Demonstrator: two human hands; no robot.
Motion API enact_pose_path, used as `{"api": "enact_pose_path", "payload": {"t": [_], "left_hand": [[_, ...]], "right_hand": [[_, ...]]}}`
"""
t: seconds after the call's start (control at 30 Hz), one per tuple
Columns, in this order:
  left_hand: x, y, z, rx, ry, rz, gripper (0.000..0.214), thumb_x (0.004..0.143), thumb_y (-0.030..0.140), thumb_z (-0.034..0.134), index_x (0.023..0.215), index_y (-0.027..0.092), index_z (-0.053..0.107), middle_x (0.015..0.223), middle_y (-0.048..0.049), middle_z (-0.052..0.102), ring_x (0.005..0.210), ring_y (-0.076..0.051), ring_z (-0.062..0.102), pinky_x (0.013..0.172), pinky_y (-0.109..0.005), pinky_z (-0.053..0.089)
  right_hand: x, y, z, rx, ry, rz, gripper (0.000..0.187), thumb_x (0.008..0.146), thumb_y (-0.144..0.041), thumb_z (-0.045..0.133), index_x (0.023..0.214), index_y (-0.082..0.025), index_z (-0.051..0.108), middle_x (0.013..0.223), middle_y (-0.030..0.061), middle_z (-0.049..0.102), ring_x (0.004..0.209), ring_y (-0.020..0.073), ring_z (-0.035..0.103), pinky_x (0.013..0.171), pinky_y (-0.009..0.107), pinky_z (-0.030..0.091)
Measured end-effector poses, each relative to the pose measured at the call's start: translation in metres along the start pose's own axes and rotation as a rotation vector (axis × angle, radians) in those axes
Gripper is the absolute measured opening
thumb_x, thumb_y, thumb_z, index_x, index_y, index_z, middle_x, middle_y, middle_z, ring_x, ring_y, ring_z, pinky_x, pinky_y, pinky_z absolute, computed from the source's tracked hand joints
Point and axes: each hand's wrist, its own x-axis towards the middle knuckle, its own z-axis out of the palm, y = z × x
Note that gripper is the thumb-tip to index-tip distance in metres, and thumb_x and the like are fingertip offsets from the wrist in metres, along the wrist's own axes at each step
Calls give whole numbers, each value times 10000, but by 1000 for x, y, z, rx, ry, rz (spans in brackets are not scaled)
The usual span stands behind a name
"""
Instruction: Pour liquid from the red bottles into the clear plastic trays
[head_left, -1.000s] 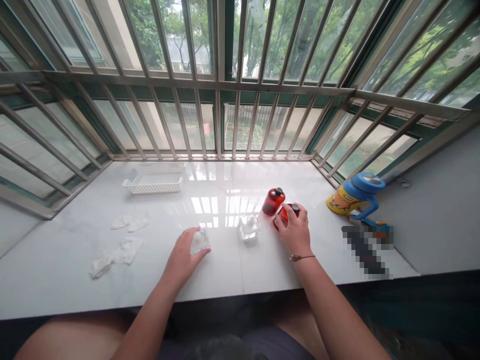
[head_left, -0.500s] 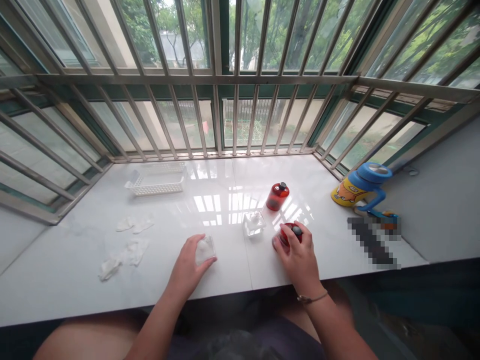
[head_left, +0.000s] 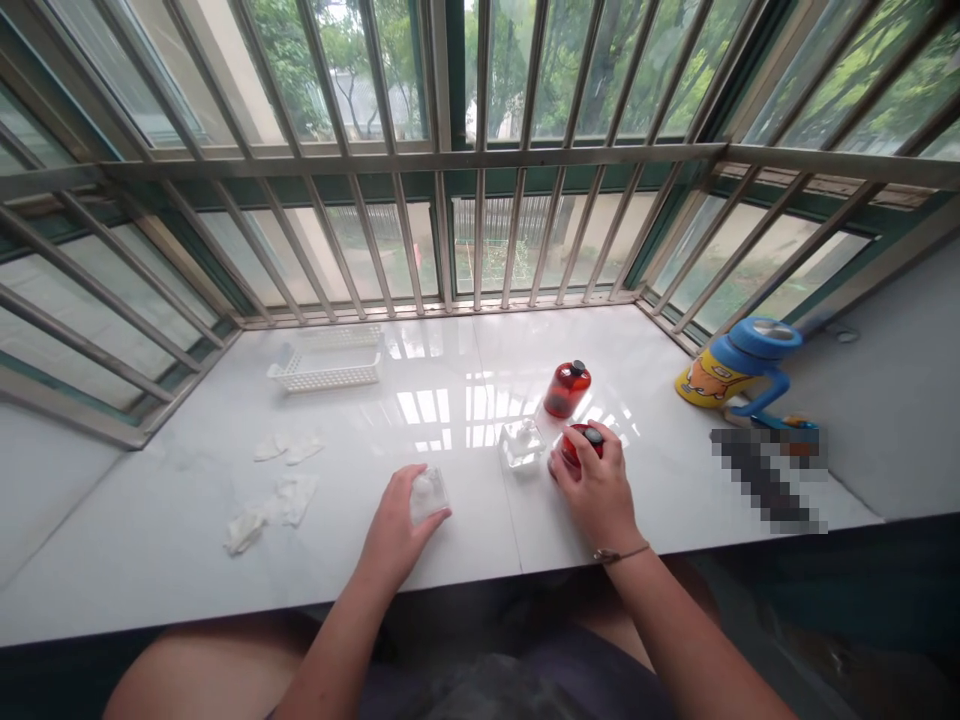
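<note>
My left hand [head_left: 401, 525] is curled around a small clear square container [head_left: 430, 494] at the near middle of the white tabletop, thumb on the near side and fingers on the far side. My right hand [head_left: 596, 480] grips a red see-through bottle [head_left: 576, 450] with a dark cap, its fingers around the upper part. The lower part of that bottle is hidden by the hand. Just beyond it stands a second red bottle [head_left: 567, 392], also dark-capped. Between my hands, left of the gripped bottle, is a clear square glass bottle [head_left: 522, 447].
A white perforated basket [head_left: 330, 377] sits at the back left. Crumpled white tissues [head_left: 274, 510] lie at the left. On the right stand a yellow and blue handled bottle [head_left: 731, 365] and a blurred-out dark object [head_left: 765, 480]. Barred windows edge the back.
My right hand has shifted the red bottle slightly away from me and left, closer to the other red bottle. My left hand keeps its hold; the whole view has swung a little.
</note>
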Motion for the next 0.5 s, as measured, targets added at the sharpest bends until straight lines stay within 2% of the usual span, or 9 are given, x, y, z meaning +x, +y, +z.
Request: {"api": "enact_pose_path", "payload": {"t": [0.1,0.3,0.5], "left_hand": [[0,-1,1,-5,0,2,605,917,362,818,1448,286,539,1458,-100,651,1385,-353,655,1203,-579,535],[1,-4,2,-17,0,2,602,917,378,820,1445,288,545,1452,-94,653,1374,-347,660,1196,-569,544],[1,-3,1,-24,-9,10,599,926,379,813,1449,285,538,1451,-99,647,1379,-346,653,1204,-572,533]], "right_hand": [[-1,-4,0,5,-19,-17,426,1019,-415,699,1421,-275,675,1525,168,472,1352,382,580,1089,587,602],[-26,-28,-7,43,-51,-69,409,1035,-375,697,1436,-309,658,1540,160,461,1362,372,581,1104,585,596],[-24,-45,4,69,-36,-74,394,1041,-349,698,1431,-305,662,1529,164,456,1337,367,589,1081,589,606]]}}
